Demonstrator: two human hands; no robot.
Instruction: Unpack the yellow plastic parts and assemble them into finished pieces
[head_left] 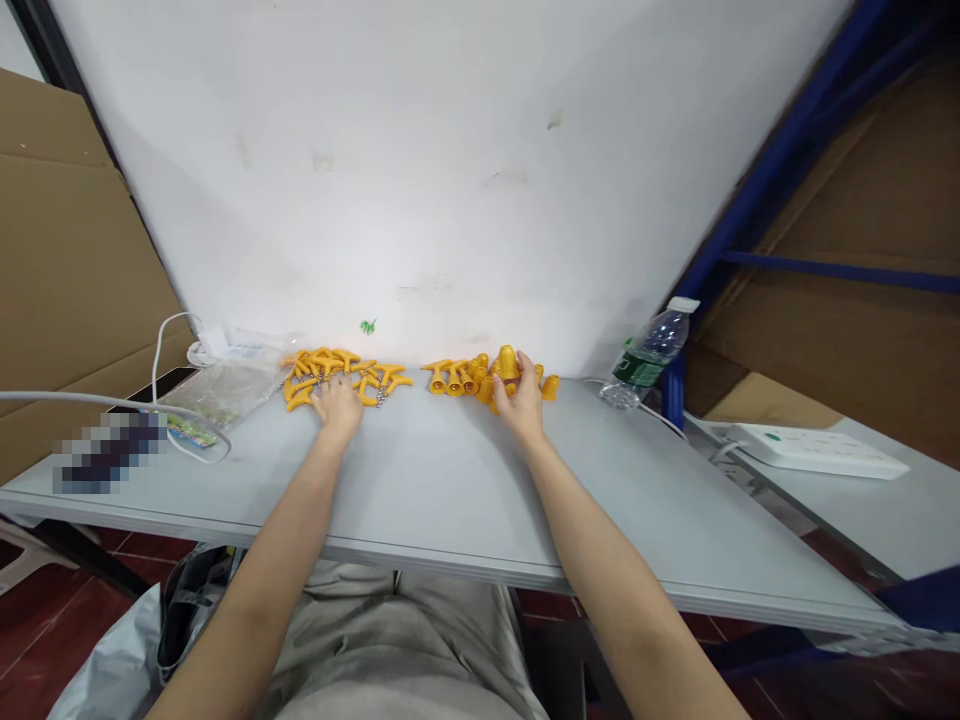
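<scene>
My left hand [340,404] reaches down into a pile of yellow T-shaped handles [301,388] with thin, silvery twisted metal shafts. Its fingers are bent and seem closed on one handle, though the fingertips are partly hidden. Farther right, my right hand [523,398] has its thumb and fingers around a yellow bell-shaped cap [508,362], which stands open end down above other caps. More yellow caps [550,387] lie around that hand. Just left of them, several yellow pieces [454,378] lie in a row, each a T-handle joined to a cap with its round opening towards me.
A clear plastic bag [225,385], a white cable [155,350] and a blurred dark object [111,452] lie at the left. On the right stands a tilted water bottle [646,358]. A white wall [450,200] borders the table's back. Beyond the bottle is a power strip [817,450].
</scene>
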